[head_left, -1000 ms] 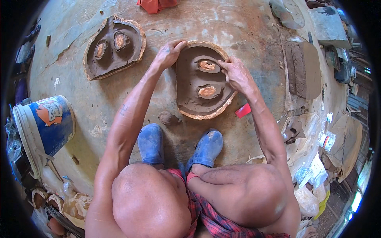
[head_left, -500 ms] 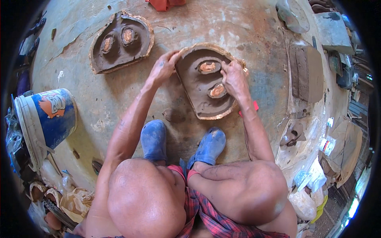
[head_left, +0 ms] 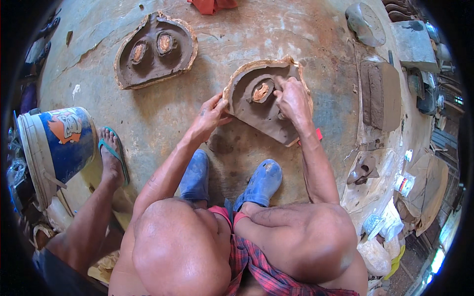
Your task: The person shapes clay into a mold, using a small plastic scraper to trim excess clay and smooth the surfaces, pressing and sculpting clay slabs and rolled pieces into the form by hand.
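Over the floor in front of my feet is a half-round mould (head_left: 234, 105), lined with dark wet clay and edged by a rough tan rim. My left hand (head_left: 211, 117) grips its left corner, fingers at the rim and thumb lower down. My right hand (head_left: 294, 101) is over the mould's right side with fingers curled and the index finger against the clay. Whether anything is inside those curled fingers is hidden. Beside them rises a clay ring around a tan core (head_left: 261, 91); the right hand mostly covers the second ring. A similar clay-lined mould (head_left: 154, 74) lies farther left.
At the left, another person's foot in a green flip-flop (head_left: 113, 150) stands beside a blue and white bucket (head_left: 69, 143). A brown clay block (head_left: 382, 93) lies to the right, near a dark clay piece (head_left: 363, 167). Red cloth (head_left: 212, 5) is at the far edge.
The mould has turned clockwise, its straight edge now facing nearer me. My left hand has shifted down with its corner. Another person's leg has come in at the left.
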Motion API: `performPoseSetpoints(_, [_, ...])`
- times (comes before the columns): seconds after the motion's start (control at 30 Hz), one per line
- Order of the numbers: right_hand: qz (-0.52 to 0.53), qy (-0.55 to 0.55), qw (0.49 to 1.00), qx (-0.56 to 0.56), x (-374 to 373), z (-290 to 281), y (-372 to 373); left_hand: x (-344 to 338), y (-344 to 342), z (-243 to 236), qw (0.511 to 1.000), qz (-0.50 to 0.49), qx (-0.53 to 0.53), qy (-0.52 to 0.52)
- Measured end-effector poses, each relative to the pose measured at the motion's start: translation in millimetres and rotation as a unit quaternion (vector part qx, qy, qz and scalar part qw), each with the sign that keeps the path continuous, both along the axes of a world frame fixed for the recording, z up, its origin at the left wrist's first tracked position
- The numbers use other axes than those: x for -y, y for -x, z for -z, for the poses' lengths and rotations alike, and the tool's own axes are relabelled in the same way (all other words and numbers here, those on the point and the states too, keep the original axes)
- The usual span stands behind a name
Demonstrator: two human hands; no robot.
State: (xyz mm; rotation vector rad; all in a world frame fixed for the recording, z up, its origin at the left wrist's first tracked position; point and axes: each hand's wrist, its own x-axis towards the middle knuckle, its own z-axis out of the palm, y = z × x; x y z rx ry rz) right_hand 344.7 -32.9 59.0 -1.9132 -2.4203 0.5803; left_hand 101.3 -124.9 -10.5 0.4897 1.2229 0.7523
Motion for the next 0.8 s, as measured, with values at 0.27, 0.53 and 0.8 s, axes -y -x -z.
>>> performPoseSetpoints(0.27, [-0.041,-0.04,0.998,0.038,14.6,17.9,-0.6,34.6,-20.0,1.4,0.995,-0.009,0.076,0.056])
performPoseSetpoints(0.53, [-0.015,-0.064,0.998,0.015,30.8,19.8,-6.6,45.0,-39.2,7.6,0.991,0.015,0.12,0.053])
performPoseSetpoints(0.8, [-0.027,-0.088,0.996,0.007,33.9,18.1,-7.6,51.1,-46.0,-0.8,0.989,0.009,0.133,0.064])
